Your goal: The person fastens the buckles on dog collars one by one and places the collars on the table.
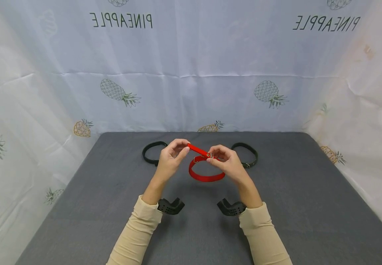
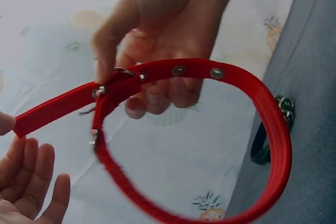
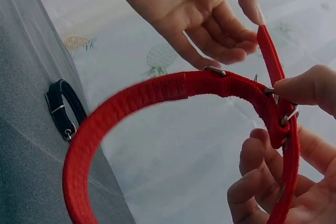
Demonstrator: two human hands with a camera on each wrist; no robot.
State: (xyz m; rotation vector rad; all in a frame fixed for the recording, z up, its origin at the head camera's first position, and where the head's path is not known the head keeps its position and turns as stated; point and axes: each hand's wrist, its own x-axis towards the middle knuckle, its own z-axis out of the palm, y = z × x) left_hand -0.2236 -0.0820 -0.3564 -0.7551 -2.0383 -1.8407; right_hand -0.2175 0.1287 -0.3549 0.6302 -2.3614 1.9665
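Observation:
A red collar [image 1: 207,179] hangs as a closed loop above the table, held up by both hands. My left hand [image 1: 169,163] pinches the tip of its strap [image 2: 55,109] between thumb and fingers. At the metal buckle [image 3: 289,115], my right hand [image 1: 232,165] grips the band, its thumb lying by the prong. The strap passes through the buckle and sticks out toward the left hand. Metal eyelets [image 2: 179,71] dot the band, and a metal keeper ring [image 2: 94,137] sits on the loop past the buckle.
On the grey table [image 1: 94,206], a black collar [image 1: 145,156] lies behind the left hand and another dark collar [image 1: 255,154] behind the right. A white curtain [image 1: 191,103] with pineapple prints stands around the back and sides. Dark wrist mounts [image 1: 171,207] jut inward from both wrists.

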